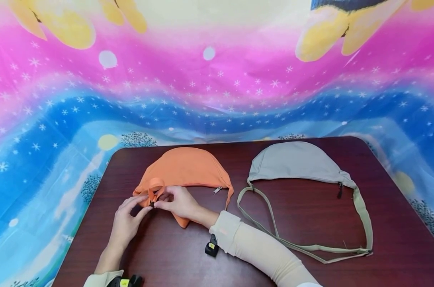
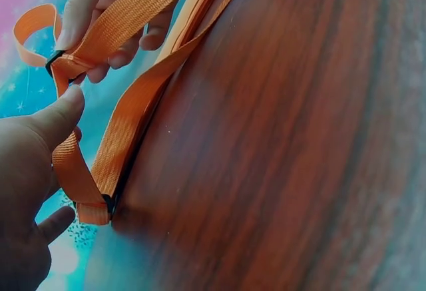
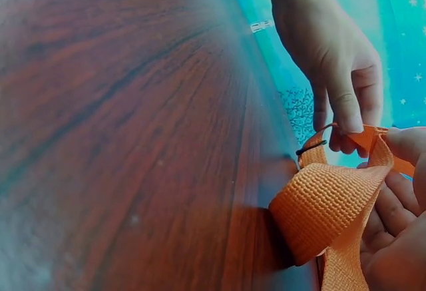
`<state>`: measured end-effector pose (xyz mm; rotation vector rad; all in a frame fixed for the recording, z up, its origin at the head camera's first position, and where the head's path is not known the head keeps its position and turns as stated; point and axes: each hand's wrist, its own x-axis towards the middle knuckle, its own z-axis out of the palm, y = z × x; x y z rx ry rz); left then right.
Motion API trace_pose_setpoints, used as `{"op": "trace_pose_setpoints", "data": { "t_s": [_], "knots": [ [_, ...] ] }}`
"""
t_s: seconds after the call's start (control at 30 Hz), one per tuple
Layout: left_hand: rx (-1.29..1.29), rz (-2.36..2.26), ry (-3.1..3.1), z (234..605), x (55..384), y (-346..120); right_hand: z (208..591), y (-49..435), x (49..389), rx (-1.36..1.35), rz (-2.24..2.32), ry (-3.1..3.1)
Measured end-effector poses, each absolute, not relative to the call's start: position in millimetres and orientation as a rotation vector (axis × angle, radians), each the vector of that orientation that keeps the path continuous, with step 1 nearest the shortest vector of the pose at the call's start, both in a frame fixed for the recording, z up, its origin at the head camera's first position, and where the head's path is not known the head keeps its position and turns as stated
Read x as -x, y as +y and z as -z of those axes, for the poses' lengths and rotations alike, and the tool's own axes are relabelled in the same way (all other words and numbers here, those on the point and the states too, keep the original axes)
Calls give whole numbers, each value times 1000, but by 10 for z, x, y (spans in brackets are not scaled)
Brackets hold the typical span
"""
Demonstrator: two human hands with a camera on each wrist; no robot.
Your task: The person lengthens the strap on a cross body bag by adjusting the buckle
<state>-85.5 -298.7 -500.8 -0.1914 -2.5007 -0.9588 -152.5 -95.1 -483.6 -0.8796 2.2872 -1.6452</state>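
Note:
An orange crescent-shaped waist bag (image 1: 182,167) lies at the left of the table, its zipper line facing the person. At its left end both hands work on the bag's orange webbing strap (image 2: 133,18). My left hand (image 1: 125,225) pinches the strap between thumb and fingers, beside a black slider buckle (image 2: 54,61). The right hand (image 1: 181,203) grips the webbing right at that buckle, with a small loop of strap standing up above the fingers. Lower down, the left wrist view shows a second black strap fitting (image 2: 108,203) where the webbing folds back.
A grey waist bag (image 1: 296,161) lies at the right of the dark wooden table (image 1: 188,263), its olive strap (image 1: 362,215) looped toward the front. Behind the table hangs a pink and blue printed cloth (image 1: 217,87). A metal zipper pull (image 1: 217,190) hangs near the orange bag's right end.

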Motion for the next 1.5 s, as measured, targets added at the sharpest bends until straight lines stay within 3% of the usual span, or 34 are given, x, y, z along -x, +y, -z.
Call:
{"op": "trace_pose_setpoints", "data": {
  "t_s": [0.67,1.5],
  "knots": [
    [421,919,-2521,5003,896,-2984,4890,-998,1579,908,1527,2318],
    [379,962,-2628,4950,899,-3073,4671,-838,1520,716,1537,2155]
  ]
}}
